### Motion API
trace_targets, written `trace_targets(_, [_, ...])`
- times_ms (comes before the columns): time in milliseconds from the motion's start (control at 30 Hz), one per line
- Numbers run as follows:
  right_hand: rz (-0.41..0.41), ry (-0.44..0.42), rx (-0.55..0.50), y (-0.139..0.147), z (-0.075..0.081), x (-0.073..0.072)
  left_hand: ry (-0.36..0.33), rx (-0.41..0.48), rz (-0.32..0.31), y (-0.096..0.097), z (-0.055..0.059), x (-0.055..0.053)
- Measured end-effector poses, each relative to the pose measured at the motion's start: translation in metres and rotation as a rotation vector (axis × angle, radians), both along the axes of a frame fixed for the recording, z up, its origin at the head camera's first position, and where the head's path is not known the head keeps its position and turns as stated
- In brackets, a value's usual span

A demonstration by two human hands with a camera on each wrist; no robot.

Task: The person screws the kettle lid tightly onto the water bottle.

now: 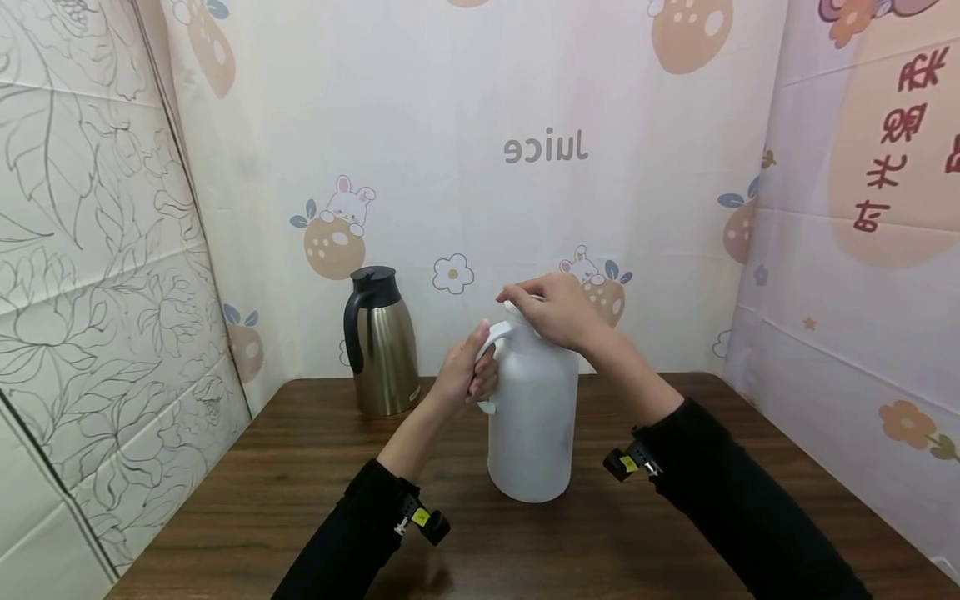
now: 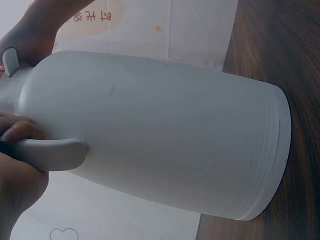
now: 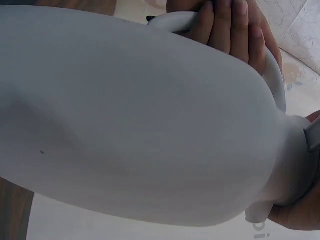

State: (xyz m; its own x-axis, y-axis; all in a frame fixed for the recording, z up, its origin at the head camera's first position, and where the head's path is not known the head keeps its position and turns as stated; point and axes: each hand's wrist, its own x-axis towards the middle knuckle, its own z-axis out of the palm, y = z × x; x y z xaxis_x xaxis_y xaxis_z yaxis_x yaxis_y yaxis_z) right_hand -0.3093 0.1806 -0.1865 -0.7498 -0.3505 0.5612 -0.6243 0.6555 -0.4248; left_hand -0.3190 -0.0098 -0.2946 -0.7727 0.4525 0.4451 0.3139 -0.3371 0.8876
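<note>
A white thermos jug (image 1: 531, 425) stands on the table in the head view, its handle facing left. My left hand (image 1: 467, 367) curls its fingers round that handle (image 2: 55, 154); the fingers (image 3: 232, 27) show along the jug's side in the right wrist view. Over the jug's top is my right hand (image 1: 558, 310), gripping the lid, which it mostly hides. A small tab (image 2: 10, 62) of the lid sticks out beside that hand in the left wrist view. The spout (image 3: 258, 212) shows at the neck in the right wrist view.
A gold thermos jug (image 1: 386, 354) with a black lid and handle stands at the back left of the brown wooden table (image 1: 285, 467). Patterned curtains (image 1: 450, 208) hang behind the table and along both sides.
</note>
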Motion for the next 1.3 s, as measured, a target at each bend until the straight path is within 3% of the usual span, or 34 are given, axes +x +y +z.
trace_targets(233, [-0.16, 0.002, 0.017, -0.015, -0.001, 0.009, -0.002, 0.003, 0.008, 0.0, -0.001, -0.001])
trace_targets(500, [-0.168, -0.056, 0.085, -0.013, 0.005, 0.012, 0.002, 0.0, -0.001, 0.0, 0.001, 0.0])
trace_targets(667, [-0.085, -0.101, 0.122, -0.002, 0.01, 0.01, 0.01, -0.005, -0.006, 0.0, 0.001, 0.0])
trace_targets(767, [-0.007, -0.084, 0.15, 0.007, 0.011, 0.003, 0.009, -0.004, -0.008, 0.001, 0.001, 0.001])
trace_targets(1033, [0.269, 0.129, 0.19, 0.03, -0.001, -0.023, -0.005, -0.007, -0.003, 0.002, -0.001, 0.0])
trace_targets(1133, [0.316, 0.19, 0.177, 0.033, -0.006, -0.029, -0.014, -0.01, -0.002, 0.002, -0.002, 0.0])
trace_targets(1300, [0.348, 0.19, 0.12, 0.03, -0.009, -0.033, -0.025, -0.004, 0.007, 0.002, 0.0, 0.001])
